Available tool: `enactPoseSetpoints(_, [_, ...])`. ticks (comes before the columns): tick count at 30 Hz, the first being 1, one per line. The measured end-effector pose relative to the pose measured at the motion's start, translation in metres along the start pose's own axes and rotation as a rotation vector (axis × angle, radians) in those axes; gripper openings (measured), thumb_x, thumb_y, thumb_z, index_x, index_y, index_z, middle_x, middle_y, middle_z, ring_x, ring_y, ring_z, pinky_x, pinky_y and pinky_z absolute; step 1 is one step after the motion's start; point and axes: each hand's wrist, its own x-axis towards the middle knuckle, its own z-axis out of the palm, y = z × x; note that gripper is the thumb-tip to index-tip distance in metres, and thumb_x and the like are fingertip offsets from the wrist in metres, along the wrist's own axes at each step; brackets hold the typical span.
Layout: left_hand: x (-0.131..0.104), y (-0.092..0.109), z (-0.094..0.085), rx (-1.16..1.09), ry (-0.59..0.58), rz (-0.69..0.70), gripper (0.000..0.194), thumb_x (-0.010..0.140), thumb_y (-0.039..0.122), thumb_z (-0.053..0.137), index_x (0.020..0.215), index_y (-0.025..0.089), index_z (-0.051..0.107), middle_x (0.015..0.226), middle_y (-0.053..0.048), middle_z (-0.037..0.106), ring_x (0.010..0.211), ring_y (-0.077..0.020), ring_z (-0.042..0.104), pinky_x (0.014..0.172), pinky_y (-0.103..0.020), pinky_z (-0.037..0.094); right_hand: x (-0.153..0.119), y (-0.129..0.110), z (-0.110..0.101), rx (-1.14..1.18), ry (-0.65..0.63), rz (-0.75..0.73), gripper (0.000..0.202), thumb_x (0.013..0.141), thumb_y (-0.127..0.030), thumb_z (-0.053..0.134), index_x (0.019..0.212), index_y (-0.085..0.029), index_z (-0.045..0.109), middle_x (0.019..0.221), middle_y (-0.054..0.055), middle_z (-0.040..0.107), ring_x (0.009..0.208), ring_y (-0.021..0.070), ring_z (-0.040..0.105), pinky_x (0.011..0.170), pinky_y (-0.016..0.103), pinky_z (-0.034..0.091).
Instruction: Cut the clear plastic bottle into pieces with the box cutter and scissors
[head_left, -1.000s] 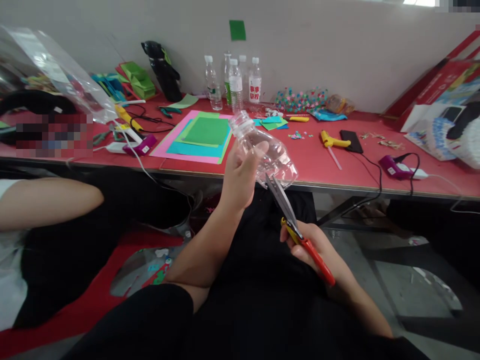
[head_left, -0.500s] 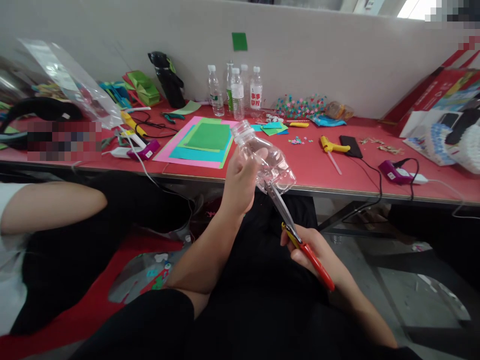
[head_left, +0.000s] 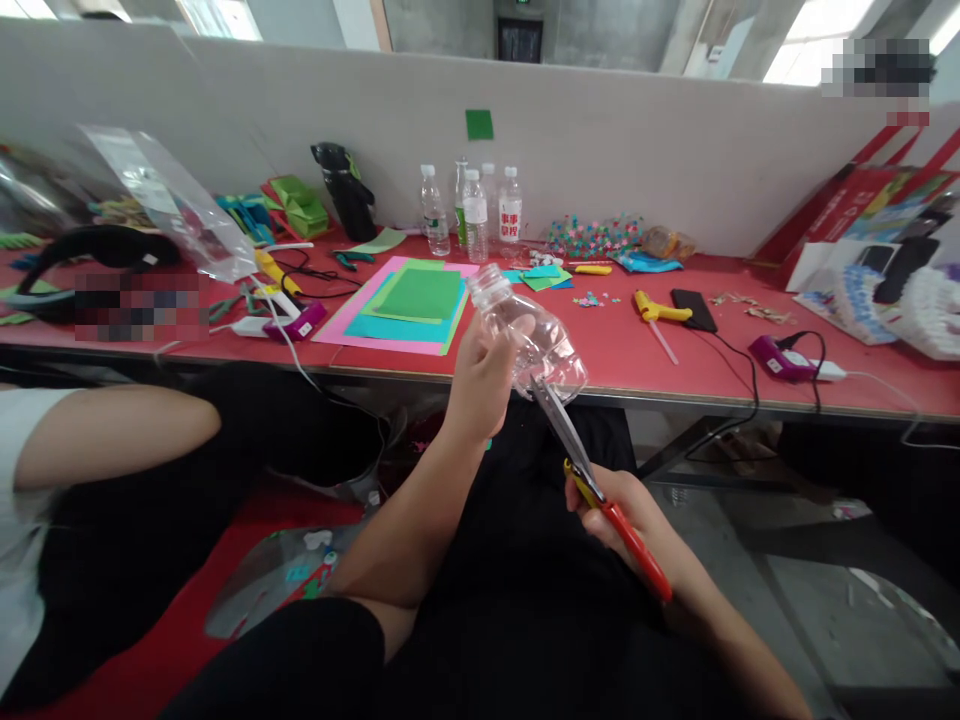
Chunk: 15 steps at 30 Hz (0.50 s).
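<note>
My left hand (head_left: 484, 375) is closed around a clear plastic bottle (head_left: 551, 345), its capless neck tilted up and to the left. In my right hand (head_left: 611, 505) is a pair of scissors (head_left: 566, 430) with red and yellow handles. The blades point up and left, and their tips meet the bottle's lower edge beside my left fingers. Whether the blades are inside or outside the plastic there I cannot tell. Both hands are above my lap, in front of the table edge.
On the red table (head_left: 517, 355) lie stacked coloured sheets (head_left: 416, 295), a yellow glue gun (head_left: 660, 308) and a black phone (head_left: 694, 310). Several upright bottles (head_left: 475, 215) stand by the partition. Purple power sockets (head_left: 784, 358) trail cables. A person's arm (head_left: 120, 435) is at the left.
The camera view has tilted up, so the table sits lower in the picture. Both hands keep their hold on the bottle and scissors, with little other visible movement.
</note>
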Motion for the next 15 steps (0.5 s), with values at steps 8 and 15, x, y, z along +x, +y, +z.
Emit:
enactPoseSetpoints(8, [0.006,-0.004,-0.007,0.023,-0.039,0.071,0.018,0.082,0.037,0.069,0.087,0.022,0.061,0.083,-0.002,0.067,0.086,-0.0179,0.068,0.078,-0.033,0.055,-0.001,0.009,0.004,0.041,0.032,0.034,0.052,0.086,-0.070,0.051,0.071,-0.021,0.047,0.056,-0.005,0.038,0.051,0.0097,0.035,0.045,0.023,0.026])
enactPoseSetpoints(15, [0.004,-0.009,-0.007,0.072,-0.024,0.048,0.022,0.080,0.040,0.073,0.087,0.023,0.060,0.087,-0.003,0.068,0.089,-0.0194,0.068,0.078,-0.035,0.057,0.001,0.009,0.005,0.047,0.001,-0.043,0.050,0.088,-0.068,0.049,0.079,-0.020,0.049,0.063,-0.004,0.045,0.054,0.0098,0.038,0.049,0.023,0.030])
